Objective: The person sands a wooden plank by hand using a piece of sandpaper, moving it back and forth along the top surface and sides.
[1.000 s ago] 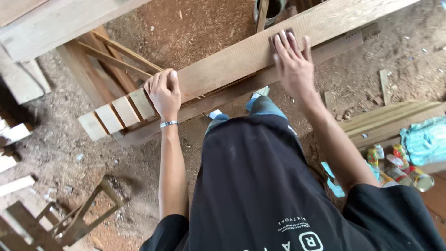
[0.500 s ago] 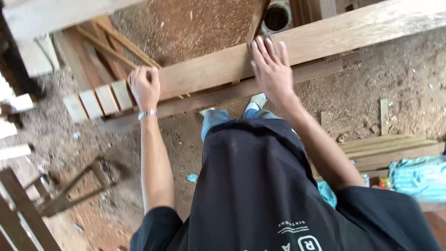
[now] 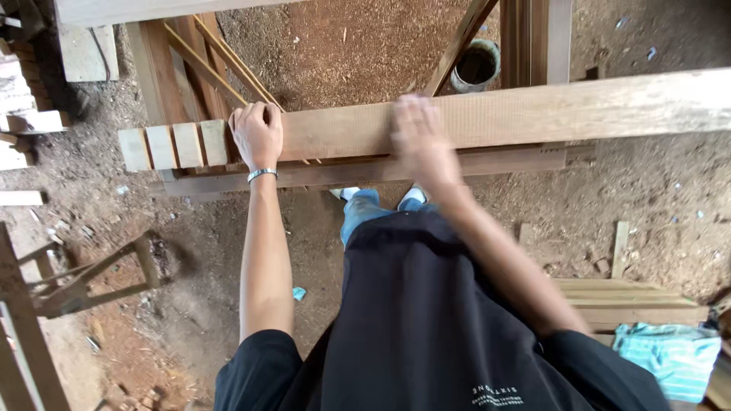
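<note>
The long wooden plank [image 3: 518,114] was laid across a darker beam [image 3: 365,171] above the dirt floor [image 3: 670,205]. Its notched end was gripped by the left hand [image 3: 257,135], fingers curled over the far edge. The right hand [image 3: 420,141] was laid flat on it, blurred, fingers seemingly together.

Sawdust-strewn dirt floor [image 3: 647,198], stacked planks [image 3: 632,301], striped cloth [image 3: 670,358], wooden frame [image 3: 84,278], round bucket [image 3: 476,67]

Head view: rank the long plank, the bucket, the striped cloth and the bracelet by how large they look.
1. Long plank, spanning most of the frame.
2. Striped cloth, partly cut off by the frame edge.
3. Bucket, partly hidden and farther off, so its rank against the cloth is unsure.
4. Bracelet on the left wrist, smallest.
</note>
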